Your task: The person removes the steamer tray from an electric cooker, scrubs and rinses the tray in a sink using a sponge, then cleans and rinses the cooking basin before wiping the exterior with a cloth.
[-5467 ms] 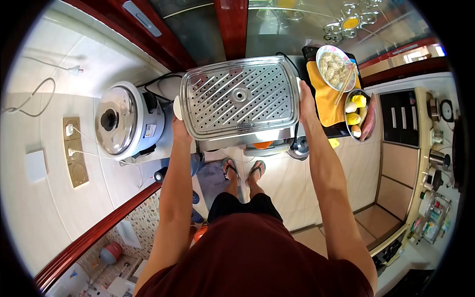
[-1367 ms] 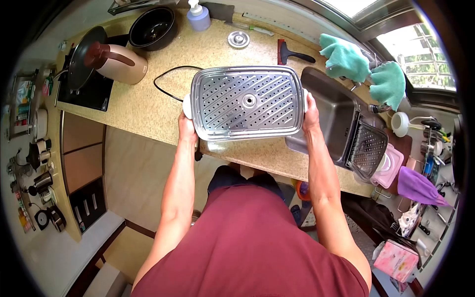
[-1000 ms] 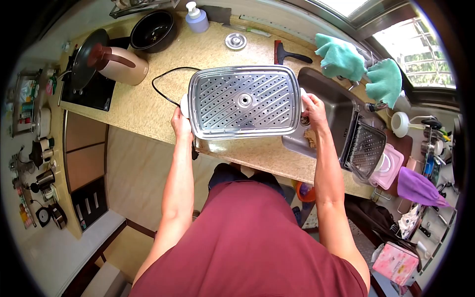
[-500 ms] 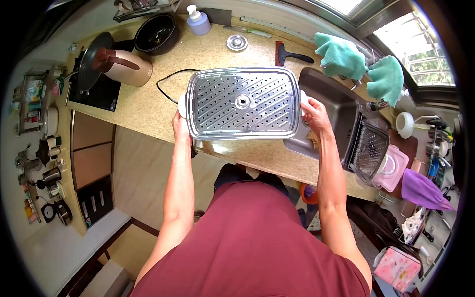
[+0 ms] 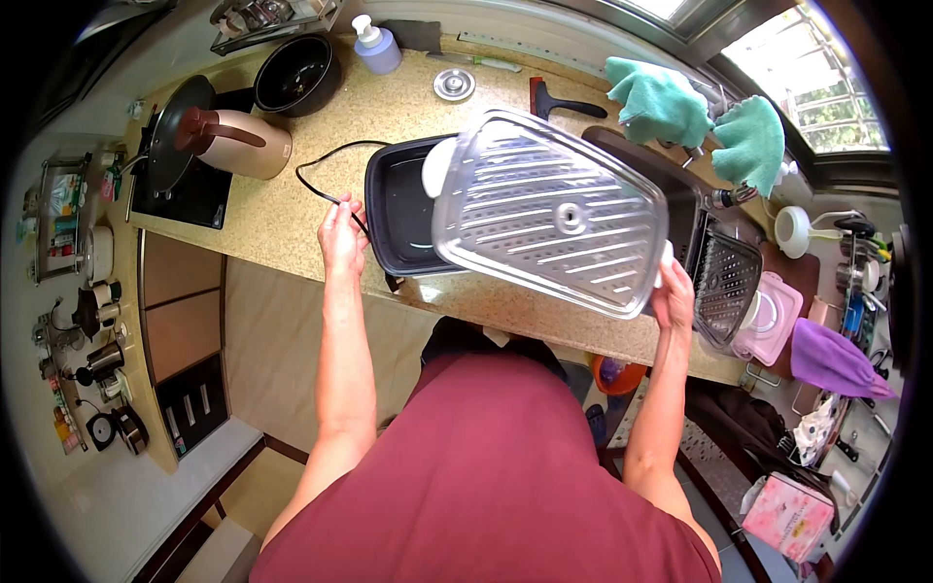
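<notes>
A black rectangular pot [image 5: 403,209] rests on the counter near its front edge, its left part uncovered. Over its right side and the sink's edge, my right hand [image 5: 673,291] grips a white handle of the clear lid [image 5: 544,214], which is tilted. The perforated metal tray [image 5: 544,238] shows through the lid, with a white handle at its left end. My left hand [image 5: 342,235] is just left of the pot, fingers curled around the black cord [image 5: 313,183].
Behind the pot lie a metal strainer [image 5: 454,85], a knife [image 5: 476,61] and a squeegee [image 5: 569,102]. A pump bottle [image 5: 377,49], black bowl [image 5: 297,76] and beige kettle [image 5: 238,141] stand at the left; a sink [image 5: 671,194] with a rack [image 5: 724,291] is right.
The lid and tray have moved right and tilted in my right hand, and the black pot has come into view. My left hand has let go of the left side and now touches the cord.
</notes>
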Action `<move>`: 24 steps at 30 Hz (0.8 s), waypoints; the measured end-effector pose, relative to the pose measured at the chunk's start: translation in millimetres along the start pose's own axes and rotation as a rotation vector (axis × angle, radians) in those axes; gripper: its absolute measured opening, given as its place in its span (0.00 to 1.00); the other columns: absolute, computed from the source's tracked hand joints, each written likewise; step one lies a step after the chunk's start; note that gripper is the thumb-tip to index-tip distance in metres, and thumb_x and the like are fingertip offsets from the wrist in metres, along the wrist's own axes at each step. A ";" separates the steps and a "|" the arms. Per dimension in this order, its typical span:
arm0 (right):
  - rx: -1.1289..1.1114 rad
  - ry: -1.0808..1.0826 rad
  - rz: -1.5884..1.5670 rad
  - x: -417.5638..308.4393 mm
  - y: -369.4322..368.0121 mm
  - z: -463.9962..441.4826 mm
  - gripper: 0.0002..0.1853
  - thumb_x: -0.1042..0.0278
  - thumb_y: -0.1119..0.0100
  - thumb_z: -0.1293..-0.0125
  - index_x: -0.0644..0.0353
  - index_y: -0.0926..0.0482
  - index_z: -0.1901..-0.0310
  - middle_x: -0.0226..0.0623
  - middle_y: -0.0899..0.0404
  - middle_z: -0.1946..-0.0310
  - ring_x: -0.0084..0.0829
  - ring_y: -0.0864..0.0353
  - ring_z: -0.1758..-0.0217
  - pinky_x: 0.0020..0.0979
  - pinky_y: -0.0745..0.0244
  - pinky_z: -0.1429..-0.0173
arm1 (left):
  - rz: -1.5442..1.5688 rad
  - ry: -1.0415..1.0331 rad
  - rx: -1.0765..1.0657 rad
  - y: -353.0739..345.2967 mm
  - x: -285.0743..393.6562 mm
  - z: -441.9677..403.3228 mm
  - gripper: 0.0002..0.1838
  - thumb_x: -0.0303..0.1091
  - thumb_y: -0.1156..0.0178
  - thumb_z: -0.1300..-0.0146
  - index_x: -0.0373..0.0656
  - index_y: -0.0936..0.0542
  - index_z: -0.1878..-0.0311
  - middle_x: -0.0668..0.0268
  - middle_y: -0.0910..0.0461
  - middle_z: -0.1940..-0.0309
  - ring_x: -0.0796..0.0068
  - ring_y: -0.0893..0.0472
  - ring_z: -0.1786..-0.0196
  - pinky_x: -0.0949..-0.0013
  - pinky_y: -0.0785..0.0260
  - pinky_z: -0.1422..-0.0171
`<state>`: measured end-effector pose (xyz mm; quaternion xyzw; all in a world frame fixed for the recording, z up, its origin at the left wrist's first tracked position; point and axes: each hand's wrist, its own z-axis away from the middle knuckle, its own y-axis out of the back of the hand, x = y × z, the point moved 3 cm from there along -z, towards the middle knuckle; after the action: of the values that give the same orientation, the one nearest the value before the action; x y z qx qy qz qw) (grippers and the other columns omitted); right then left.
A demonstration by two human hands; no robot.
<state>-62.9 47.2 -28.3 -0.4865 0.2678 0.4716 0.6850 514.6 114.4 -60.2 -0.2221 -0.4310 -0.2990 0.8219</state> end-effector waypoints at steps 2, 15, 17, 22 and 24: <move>0.018 0.031 -0.079 -5.5 34.4 26.7 0.19 0.73 0.45 0.25 0.69 0.27 0.36 0.40 0.18 0.43 0.31 0.18 0.42 0.36 0.25 0.34 | -0.036 0.010 0.032 -0.5 10.5 0.9 0.19 0.41 0.49 0.21 0.48 0.26 0.33 0.61 0.23 0.42 0.62 0.21 0.42 0.50 0.25 0.47; 0.534 0.020 -0.376 61.6 153.4 118.9 0.16 0.70 0.43 0.26 0.63 0.24 0.39 0.37 0.17 0.44 0.33 0.18 0.43 0.38 0.22 0.36 | -0.218 -0.037 -0.003 15.4 -26.0 -51.8 0.18 0.45 0.43 0.24 0.45 0.19 0.41 0.70 0.18 0.52 0.77 0.19 0.54 0.70 0.27 0.53; 0.620 0.009 -0.352 66.7 156.3 111.9 0.16 0.71 0.43 0.26 0.63 0.23 0.40 0.37 0.17 0.45 0.33 0.18 0.45 0.38 0.21 0.38 | -0.243 -0.093 -0.025 22.3 -31.5 -48.8 0.13 0.44 0.41 0.25 0.46 0.18 0.49 0.76 0.21 0.68 0.84 0.24 0.67 0.75 0.32 0.62; 0.646 0.029 -0.205 62.6 129.8 62.8 0.11 0.71 0.41 0.27 0.64 0.21 0.46 0.38 0.16 0.52 0.34 0.17 0.50 0.40 0.19 0.42 | -0.374 -0.111 0.080 26.8 -21.9 -25.0 0.11 0.39 0.38 0.28 0.46 0.22 0.66 0.79 0.34 0.80 0.87 0.36 0.78 0.77 0.48 0.75; 0.658 0.061 -0.159 59.5 115.5 48.1 0.08 0.72 0.40 0.28 0.66 0.20 0.52 0.40 0.16 0.57 0.35 0.16 0.55 0.42 0.17 0.46 | -0.498 -0.008 0.067 45.6 -31.9 -34.4 0.18 0.47 0.39 0.28 0.39 0.20 0.59 0.69 0.24 0.71 0.79 0.24 0.71 0.74 0.33 0.69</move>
<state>-147.5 123.8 -106.8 -0.2727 0.3871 0.2903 0.8316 551.2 135.5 -110.2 -0.0828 -0.4853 -0.4771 0.7280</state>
